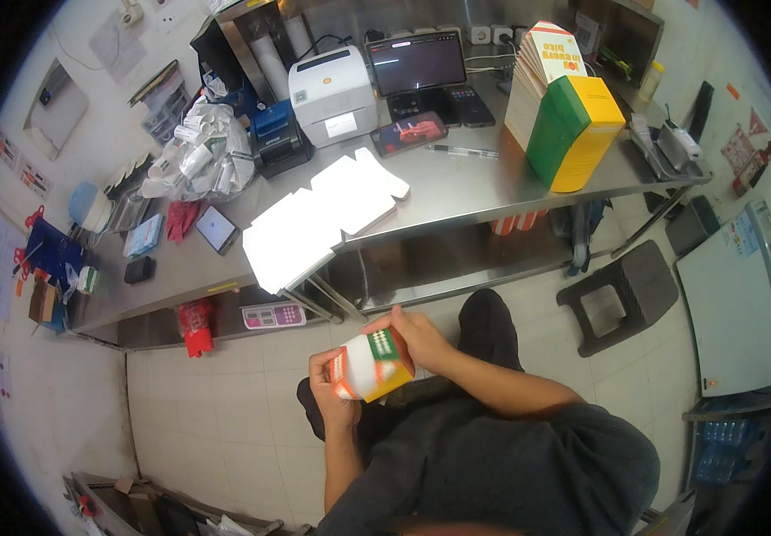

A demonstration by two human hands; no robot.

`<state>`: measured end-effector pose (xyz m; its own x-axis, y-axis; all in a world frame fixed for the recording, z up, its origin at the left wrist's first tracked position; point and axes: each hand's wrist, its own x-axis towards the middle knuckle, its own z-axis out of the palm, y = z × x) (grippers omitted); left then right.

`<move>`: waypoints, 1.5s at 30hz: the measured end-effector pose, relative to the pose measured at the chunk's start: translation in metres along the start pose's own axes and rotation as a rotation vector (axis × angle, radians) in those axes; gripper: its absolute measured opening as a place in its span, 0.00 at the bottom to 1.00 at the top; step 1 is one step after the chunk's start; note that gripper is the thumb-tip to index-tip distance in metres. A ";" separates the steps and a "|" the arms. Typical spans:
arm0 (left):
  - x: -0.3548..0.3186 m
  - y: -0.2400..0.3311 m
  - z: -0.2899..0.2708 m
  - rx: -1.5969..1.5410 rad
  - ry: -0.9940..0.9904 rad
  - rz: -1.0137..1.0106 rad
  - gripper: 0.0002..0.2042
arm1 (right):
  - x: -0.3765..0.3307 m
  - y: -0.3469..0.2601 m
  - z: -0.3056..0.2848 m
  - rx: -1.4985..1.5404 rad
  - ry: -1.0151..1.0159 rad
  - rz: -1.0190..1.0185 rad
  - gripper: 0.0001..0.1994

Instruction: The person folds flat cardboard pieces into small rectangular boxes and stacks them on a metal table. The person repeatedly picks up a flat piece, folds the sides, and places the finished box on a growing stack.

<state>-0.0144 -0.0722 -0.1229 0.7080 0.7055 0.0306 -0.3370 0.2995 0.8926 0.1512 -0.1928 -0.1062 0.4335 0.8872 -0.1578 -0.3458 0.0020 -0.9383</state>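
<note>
Above my lap, both hands hold a printed food carton (366, 368) in white, orange, green and yellow, slightly blurred. My left hand (335, 391) grips its orange-patterned left end. The fingers of my right hand (415, 338) close round the green and yellow right side. Whether the carton is fully folded I cannot tell. Ahead on the steel table lie flat white carton blanks (314, 214), overlapping and reaching past the front edge. To the right stands a stack of green and yellow folded cartons (573, 129), beside more upright printed carton sheets (542, 67).
On the steel table (466, 192) stand a white label printer (334, 96), a tablet (419, 62), a phone (410, 134) and a bag of paper rolls (202, 156). A dark stool (622, 290) is at the right, near a small fridge (729, 299). A lower shelf runs under the table.
</note>
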 end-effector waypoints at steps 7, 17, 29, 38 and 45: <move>-0.001 -0.022 0.000 0.074 0.034 -0.194 0.27 | -0.010 0.012 0.000 -0.191 0.104 0.157 0.25; -0.002 -0.024 0.004 0.276 -0.150 -0.428 0.27 | -0.041 -0.156 -0.119 0.056 0.272 -0.287 0.20; 0.005 -0.028 -0.008 0.288 -0.074 -0.397 0.23 | -0.073 -0.403 -0.301 -0.571 0.966 -0.088 0.21; 0.006 -0.029 -0.008 0.324 -0.064 -0.437 0.23 | -0.013 -0.373 -0.364 -1.219 0.877 0.056 0.29; 0.015 -0.040 0.000 0.298 -0.090 -0.468 0.22 | -0.028 -0.363 -0.340 -0.814 0.893 0.171 0.31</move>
<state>0.0095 -0.0735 -0.1578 0.7947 0.4793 -0.3725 0.2062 0.3641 0.9083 0.5477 -0.3750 0.1342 0.9637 0.2184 -0.1536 0.0292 -0.6579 -0.7526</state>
